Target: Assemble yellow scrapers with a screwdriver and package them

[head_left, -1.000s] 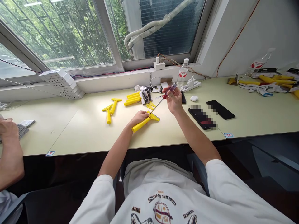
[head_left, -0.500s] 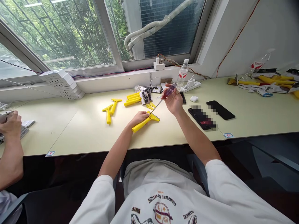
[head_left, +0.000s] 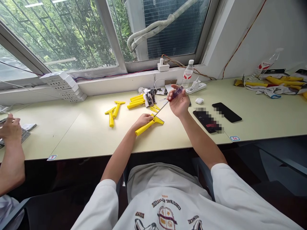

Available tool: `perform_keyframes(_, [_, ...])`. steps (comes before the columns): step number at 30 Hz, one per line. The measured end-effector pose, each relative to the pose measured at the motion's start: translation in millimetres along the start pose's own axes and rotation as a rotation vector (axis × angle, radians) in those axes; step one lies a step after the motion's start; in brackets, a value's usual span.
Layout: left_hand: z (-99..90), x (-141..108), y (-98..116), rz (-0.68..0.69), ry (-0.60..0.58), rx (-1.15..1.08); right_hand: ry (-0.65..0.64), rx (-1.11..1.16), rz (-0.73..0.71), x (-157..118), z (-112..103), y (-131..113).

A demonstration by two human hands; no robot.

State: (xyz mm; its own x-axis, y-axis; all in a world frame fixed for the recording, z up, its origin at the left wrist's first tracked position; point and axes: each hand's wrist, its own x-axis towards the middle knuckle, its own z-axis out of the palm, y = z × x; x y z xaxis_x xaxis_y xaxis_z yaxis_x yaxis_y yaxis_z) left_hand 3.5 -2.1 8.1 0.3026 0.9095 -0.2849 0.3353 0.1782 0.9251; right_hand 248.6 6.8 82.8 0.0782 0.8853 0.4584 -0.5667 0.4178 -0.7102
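My left hand [head_left: 144, 120] is closed on a yellow scraper [head_left: 145, 128], whose handle points toward me and whose wide head lies to the right. In my right hand [head_left: 179, 103] is a screwdriver [head_left: 177, 92] with a dark red and purple handle, held tilted. Its thin shaft runs down to the left, and the tip meets the scraper near its neck, beside my left thumb. Two more yellow scrapers [head_left: 111, 117] rest on the table to the left. Behind my hands lie several yellow handles [head_left: 136, 103] and black-and-white printed packets [head_left: 150, 97].
Two dark phones [head_left: 226, 112] and a small white case [head_left: 199, 101] lie to my right. A water bottle [head_left: 187, 75] stands near a power strip [head_left: 197, 88] at the back. White socket blocks [head_left: 63, 86] are stacked at left. A co-worker's hand [head_left: 11, 129] is at the far left.
The screwdriver handle and my right hand have shifted slightly to the right, with the fingers turned a little. My left hand and the scraper stay in place. The co-worker's hand has moved slightly.
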Motion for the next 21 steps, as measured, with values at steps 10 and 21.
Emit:
perform_keyframes(10, [-0.5, 2.1, -2.4, 0.011, -0.007, -0.006, 0.053, 0.081, -0.067, 0.3, -5.2, 5.7])
perform_keyframes(21, [2.3, -0.7, 2.6, 0.009, -0.004, -0.026, -0.078, 0.098, 0.004, -0.5, -2.5, -1.0])
